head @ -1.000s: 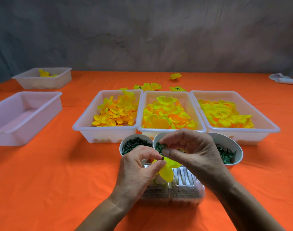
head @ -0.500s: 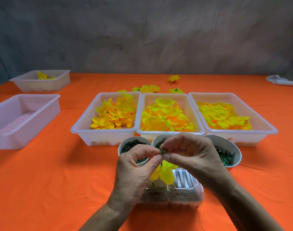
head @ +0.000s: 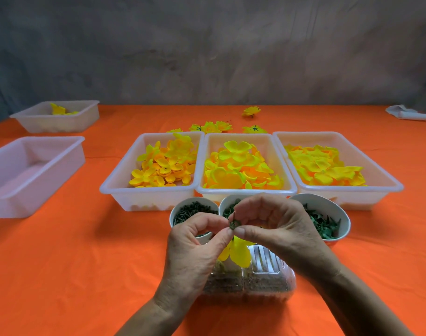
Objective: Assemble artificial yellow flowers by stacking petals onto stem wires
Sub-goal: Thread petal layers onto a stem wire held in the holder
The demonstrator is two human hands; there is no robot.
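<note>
While the yellow petal layer (head: 239,254) is pinched below by the left hand (head: 195,248), a small green ring (head: 234,224) — gripped by the right hand (head: 277,229) — is held directly above it on the upright stem wire (head: 234,215).

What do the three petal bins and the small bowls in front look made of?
The petal bins: apparently translucent white plastic, matte, since petals show dimly through the walls. The small bowls: smooth glossy white, perhaps ceramic or plastic; the look leaves it open.
</note>
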